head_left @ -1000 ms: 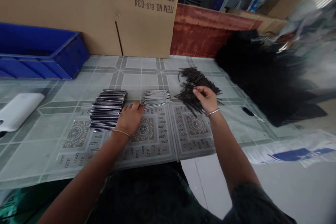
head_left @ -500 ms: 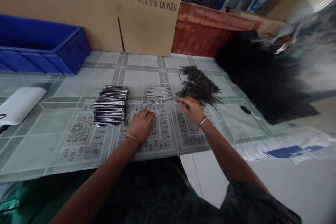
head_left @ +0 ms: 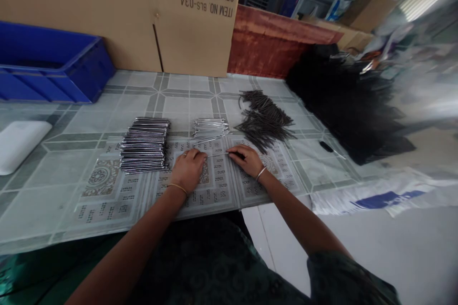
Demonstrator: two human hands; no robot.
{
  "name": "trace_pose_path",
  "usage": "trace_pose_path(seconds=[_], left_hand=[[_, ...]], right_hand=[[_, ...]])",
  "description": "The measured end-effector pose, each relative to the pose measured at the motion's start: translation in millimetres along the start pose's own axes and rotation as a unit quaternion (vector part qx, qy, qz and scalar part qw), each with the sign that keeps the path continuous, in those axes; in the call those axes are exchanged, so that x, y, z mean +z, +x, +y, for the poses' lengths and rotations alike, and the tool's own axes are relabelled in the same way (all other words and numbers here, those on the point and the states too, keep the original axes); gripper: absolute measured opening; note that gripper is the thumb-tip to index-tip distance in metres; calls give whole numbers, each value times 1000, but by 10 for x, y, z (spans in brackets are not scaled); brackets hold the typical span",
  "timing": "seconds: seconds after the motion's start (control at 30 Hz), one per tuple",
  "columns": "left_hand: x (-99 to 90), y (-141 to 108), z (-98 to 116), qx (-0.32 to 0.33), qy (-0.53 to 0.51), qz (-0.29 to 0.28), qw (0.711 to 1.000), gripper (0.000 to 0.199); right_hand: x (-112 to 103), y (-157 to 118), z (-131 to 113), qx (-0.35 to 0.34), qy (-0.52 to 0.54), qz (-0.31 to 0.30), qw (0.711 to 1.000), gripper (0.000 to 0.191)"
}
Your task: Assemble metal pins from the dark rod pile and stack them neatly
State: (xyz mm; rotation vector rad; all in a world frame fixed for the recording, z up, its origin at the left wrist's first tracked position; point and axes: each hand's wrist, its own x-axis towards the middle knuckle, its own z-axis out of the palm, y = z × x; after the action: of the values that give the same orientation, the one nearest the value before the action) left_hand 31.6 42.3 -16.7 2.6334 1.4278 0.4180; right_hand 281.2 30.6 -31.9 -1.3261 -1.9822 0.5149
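Silvery, one thin rod (head_left: pixel 217 154) runs crosswise, one end pinched in the left hand (head_left: pixel 189 168), the other meeting the right hand (head_left: pixel 248 160), closed on what I cannot tell.

Our left hand (head_left: pixel 188 169) has 1 thin gold-coloured bangle (head_left: pixel 179 187) at its wrist; our right hand (head_left: pixel 249 160), 1 pale silvery bangle (head_left: pixel 261 173). We wear a dark green, nearly black garment (head_left: pixel 211 267) with faint curling patterns, its right sleeve (head_left: pixel 343 271) ending near the elbow.
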Motion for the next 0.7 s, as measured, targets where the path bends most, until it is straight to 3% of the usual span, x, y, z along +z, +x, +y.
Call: trace_pose_path(seconds=[0.33,0.53,0.63,0.7], left_hand=[[-9,-2,10,-2,15,-13,1000,30],[2,-8,5,9,5,-2,1000,30],[25,-9,-18,13,-60,24,998,27],[44,-13,-13,-14,-157,57,986,25]], right_hand=[[12,9,-2,-7,7,-4,1000,21],[12,0,-18,-35,-44,-21,998,20],[49,30,-68,-52,-107,-37,992,20],[107,77,-128,-60,-133,-49,988,22]])
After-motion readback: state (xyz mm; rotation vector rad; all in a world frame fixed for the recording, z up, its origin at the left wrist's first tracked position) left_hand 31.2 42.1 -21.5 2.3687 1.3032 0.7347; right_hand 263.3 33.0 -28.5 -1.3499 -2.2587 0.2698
